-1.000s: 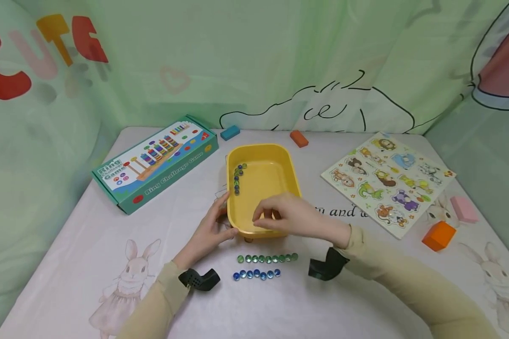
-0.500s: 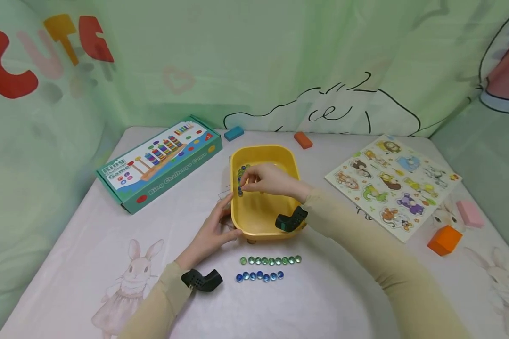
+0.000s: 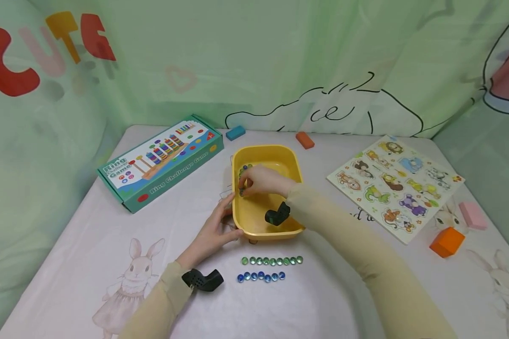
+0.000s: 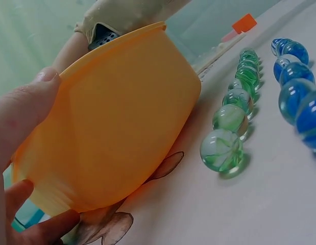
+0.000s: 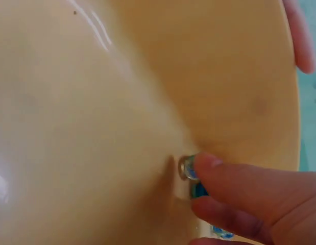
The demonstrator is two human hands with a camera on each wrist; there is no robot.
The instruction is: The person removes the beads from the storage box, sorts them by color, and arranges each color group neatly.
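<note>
Inside the yellow tub (image 3: 253, 217), my right hand (image 3: 264, 180) is narrow around a blue marble (image 5: 199, 190), near other marbles (image 3: 245, 167); whether gripping, I can't tell. Outside, my left hand (image 3: 212, 234) spreads against it.

The right hand (image 3: 260, 181), bent over the small glass marbles (image 5: 190, 168) inside the yellow plastic basin (image 3: 275, 235), covers part of their line from above. Close by its wrist, thumb and fingers mask more of them and the bottom edge crops the hand, so I can't tell whether a marble is pinched. The left hand (image 3: 214, 234) is cut by its wrist view's left edge, where the row of clear-and-blue glass marbles (image 4: 296, 97) also runs off to the right. Both cream fabric sleeves (image 3: 352, 240) leave below. Black script (image 3: 362, 215) on the cloth is mostly covered; the green cardboard box's (image 3: 163, 162) finest print is too small to read.
</note>
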